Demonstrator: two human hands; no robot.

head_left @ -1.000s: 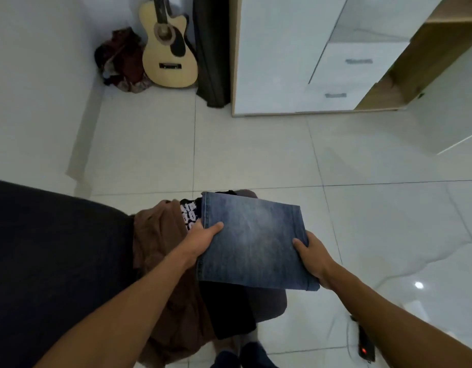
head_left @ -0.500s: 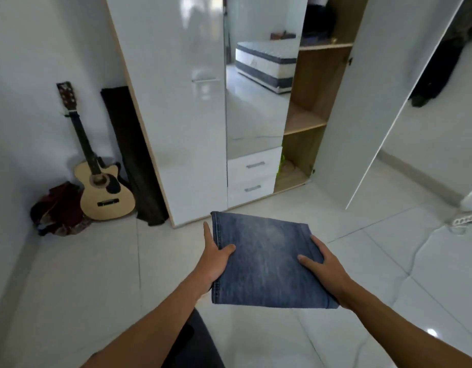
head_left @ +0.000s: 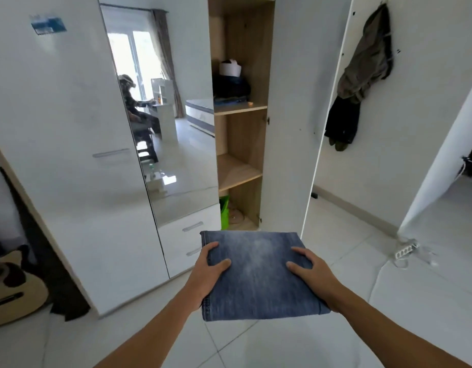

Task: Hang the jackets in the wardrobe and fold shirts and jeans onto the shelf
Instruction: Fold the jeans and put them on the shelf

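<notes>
Folded blue jeans [head_left: 258, 274] are held flat in front of me, above the floor. My left hand [head_left: 207, 274] grips their left edge, thumb on top. My right hand [head_left: 313, 277] grips the right edge the same way. Straight ahead stands the wardrobe [head_left: 70, 144] with its right door [head_left: 288, 128] open. Inside are wooden shelves: a bare middle shelf [head_left: 237, 172] and an upper shelf [head_left: 240, 108] with dark folded clothes [head_left: 230, 87] on it.
A mirror panel [head_left: 165, 115] and two drawers [head_left: 188, 235] sit in the wardrobe's centre. A guitar [head_left: 11, 285] leans at the left. Dark garments [head_left: 362, 75] hang on the right wall. A power strip [head_left: 404, 251] lies on the floor at right. A green item [head_left: 224, 216] sits in the bottom compartment.
My view has risen from the floor and clothes pile to the wardrobe, which is now much closer. Both hands still hold the folded jeans in front of me.
</notes>
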